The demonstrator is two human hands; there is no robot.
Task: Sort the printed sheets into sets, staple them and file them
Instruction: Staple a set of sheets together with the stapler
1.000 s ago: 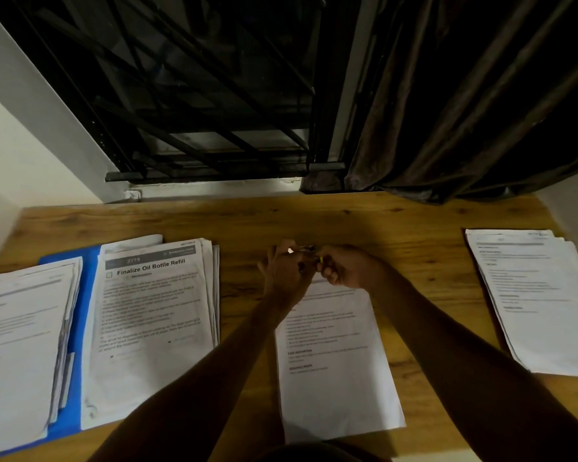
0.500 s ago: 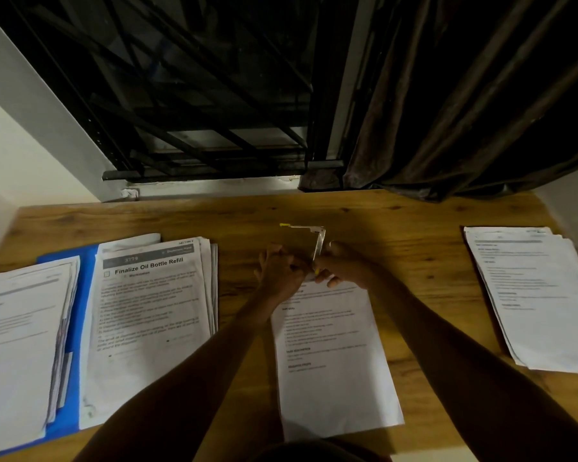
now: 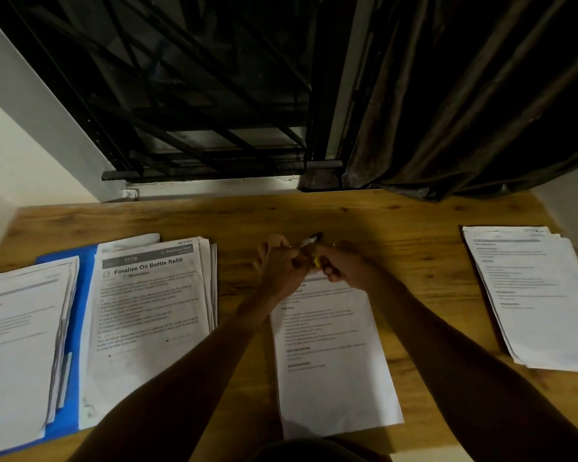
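Fingers of our left hand (image 3: 281, 266) and right hand (image 3: 346, 265) curl around the stapler (image 3: 310, 242), at the top edge of the middle sheets (image 3: 334, 345). We think it is held there to bind this set.

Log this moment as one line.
left hand: holds small silver-and-yellow stapler | right hand: holds it too | place: above top edge of middle white printed sheet

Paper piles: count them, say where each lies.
4: left pile and titled pile, both on the folder; centre pile in the middle; right pile at far right.
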